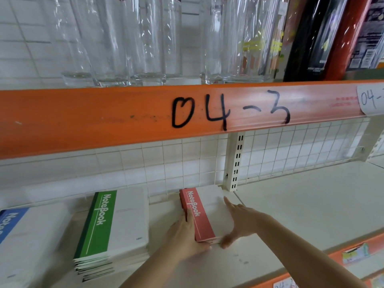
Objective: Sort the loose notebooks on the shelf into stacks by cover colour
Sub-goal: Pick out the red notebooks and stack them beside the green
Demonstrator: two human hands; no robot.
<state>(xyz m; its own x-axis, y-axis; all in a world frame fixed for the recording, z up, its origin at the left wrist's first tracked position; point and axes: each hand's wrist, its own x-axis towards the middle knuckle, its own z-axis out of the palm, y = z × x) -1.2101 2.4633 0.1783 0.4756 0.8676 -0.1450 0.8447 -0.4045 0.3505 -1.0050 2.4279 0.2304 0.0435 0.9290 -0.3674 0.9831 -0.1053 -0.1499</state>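
Observation:
Three stacks of notebooks lie on the white shelf (301,206). A stack with red cover strips (204,213) sits in the middle, against the back grid. My left hand (185,235) presses its left edge and near corner. My right hand (241,221) lies flat on its white cover and right edge, thumb at the near side. A taller stack with green strips (110,227) stands to the left. A blue-striped stack (22,240) is at the far left, partly cut off by the frame.
An orange beam (104,119) marked "04-3" runs overhead, close above the stacks. Clear glasses (149,42) stand on the upper shelf. A white wire grid (301,150) and slotted upright (235,161) back the shelf. The shelf surface right of the red stack is bare.

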